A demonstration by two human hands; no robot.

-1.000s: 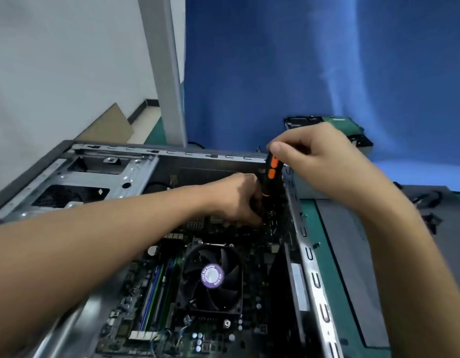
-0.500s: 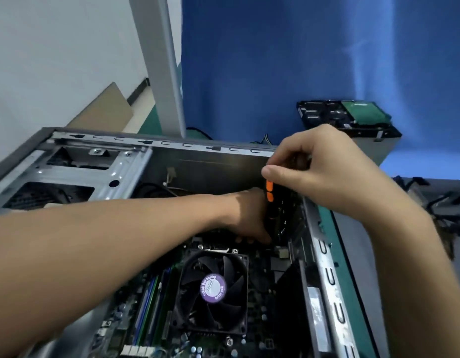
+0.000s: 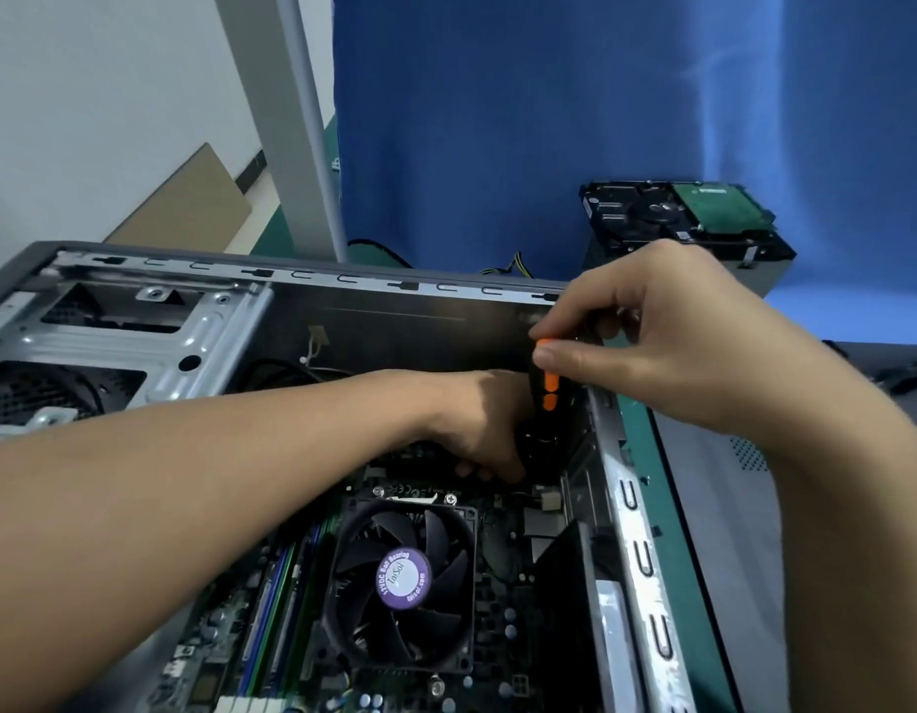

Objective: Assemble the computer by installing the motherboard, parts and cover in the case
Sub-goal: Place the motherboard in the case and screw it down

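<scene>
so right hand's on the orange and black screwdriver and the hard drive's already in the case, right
No: in the head view the hard drive sits outside the case, behind it. The right hand does grip the screwdriver.

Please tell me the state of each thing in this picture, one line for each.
case: open, cover off.
motherboard: inside the case.
fan: mounted on the motherboard.
screwdriver: upright inside the case, held at its top.
right hand: pinches the screwdriver's top.
left hand: fingers curled by the screwdriver's lower end; grip hidden.
hard drive: outside the case, not installed.
</scene>
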